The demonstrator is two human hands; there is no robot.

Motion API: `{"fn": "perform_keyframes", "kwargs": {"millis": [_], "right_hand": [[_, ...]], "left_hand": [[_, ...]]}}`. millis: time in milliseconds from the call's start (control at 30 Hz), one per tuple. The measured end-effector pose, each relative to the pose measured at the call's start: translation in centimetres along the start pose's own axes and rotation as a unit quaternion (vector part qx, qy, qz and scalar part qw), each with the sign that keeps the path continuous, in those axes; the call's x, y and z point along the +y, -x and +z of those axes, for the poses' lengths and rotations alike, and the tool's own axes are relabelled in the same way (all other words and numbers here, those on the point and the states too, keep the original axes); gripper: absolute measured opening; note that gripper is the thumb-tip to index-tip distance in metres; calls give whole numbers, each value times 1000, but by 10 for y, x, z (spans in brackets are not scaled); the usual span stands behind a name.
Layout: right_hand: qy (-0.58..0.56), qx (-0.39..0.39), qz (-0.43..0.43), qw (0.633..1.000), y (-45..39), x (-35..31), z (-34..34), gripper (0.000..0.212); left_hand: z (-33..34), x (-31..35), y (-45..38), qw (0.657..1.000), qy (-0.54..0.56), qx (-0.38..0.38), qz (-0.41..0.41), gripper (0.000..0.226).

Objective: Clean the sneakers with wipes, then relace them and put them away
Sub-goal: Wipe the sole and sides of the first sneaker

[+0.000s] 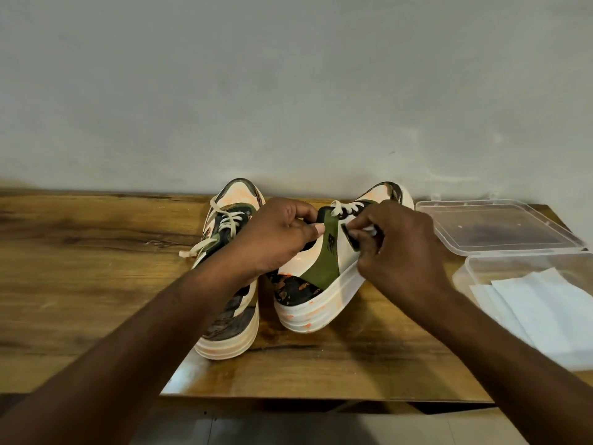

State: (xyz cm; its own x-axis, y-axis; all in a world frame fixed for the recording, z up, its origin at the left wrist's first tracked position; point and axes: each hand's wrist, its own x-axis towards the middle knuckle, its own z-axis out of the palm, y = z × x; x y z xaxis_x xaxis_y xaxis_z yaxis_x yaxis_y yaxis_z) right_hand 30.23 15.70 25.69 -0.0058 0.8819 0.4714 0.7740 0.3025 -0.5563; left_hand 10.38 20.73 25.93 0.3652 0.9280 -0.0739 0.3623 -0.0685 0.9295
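Note:
Two cream, olive and black sneakers stand side by side on the wooden table [96, 284], toes toward the wall. The left sneaker [229, 319] keeps its cream lace, one end trailing left. My left hand [276, 234] grips the collar of the right sneaker [316, 284] at the heel, thumb on the olive strip. My right hand [398, 248] pinches a cream lace [348, 208] against that shoe's outer side near the eyelets. Part of the lace is hidden under my fingers.
A clear plastic box [475, 268] holding white wipes [542, 309] sits at the table's right edge. Its clear lid [494, 226] lies behind it near the wall. The table's front edge is close below the shoes. The grey wall rises right behind them.

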Motion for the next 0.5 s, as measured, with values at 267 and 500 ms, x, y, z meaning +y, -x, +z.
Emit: {"fn": "perform_keyframes", "kwargs": {"millis": [267,500], "right_hand": [[18,-6,-5,1000,-6,8,-5,22],[-9,13,8,1000,4,0,1,25]], "left_hand": [[-3,1,-3,993,98,-46,-45,14],[-5,-1,-3,989,129,-50,-56,17]]}}
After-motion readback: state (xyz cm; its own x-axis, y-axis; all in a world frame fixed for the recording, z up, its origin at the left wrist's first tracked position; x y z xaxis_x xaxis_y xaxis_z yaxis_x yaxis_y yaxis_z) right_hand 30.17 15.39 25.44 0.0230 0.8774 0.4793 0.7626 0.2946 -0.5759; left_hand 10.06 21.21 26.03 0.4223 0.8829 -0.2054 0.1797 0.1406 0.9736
